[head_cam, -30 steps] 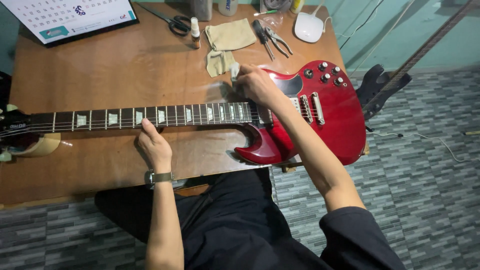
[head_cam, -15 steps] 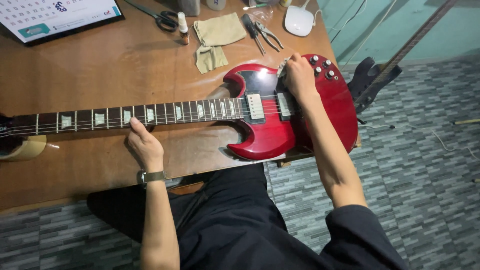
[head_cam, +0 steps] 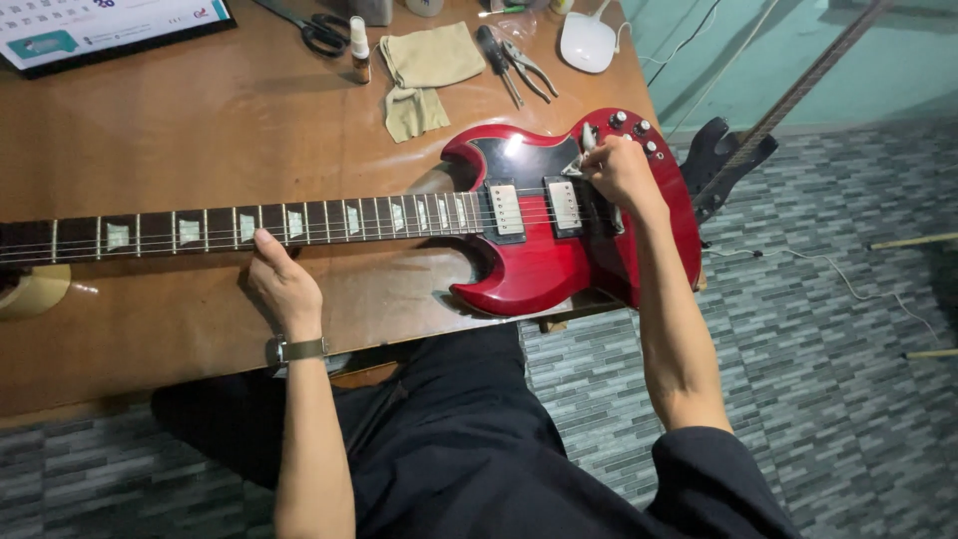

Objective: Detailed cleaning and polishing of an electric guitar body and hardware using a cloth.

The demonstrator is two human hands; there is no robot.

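Head view: my left hand (head_cam: 284,289) lay open under guitar neck (head_cam: 249,228); right hand (head_cam: 619,172) pinched small cloth (head_cam: 579,165) on red guitar body (head_cam: 589,250).

The guitar's headstock (head_cam: 12,250) runs off the left edge.

1 red electric guitar (head_cam: 559,269) with 2 pickups (head_cam: 506,211) — 1 scissors (head_cam: 317,28), 1 pliers (head_cam: 529,65), 1 cloth (head_cam: 424,70), 1 mouse (head_cam: 586,42).
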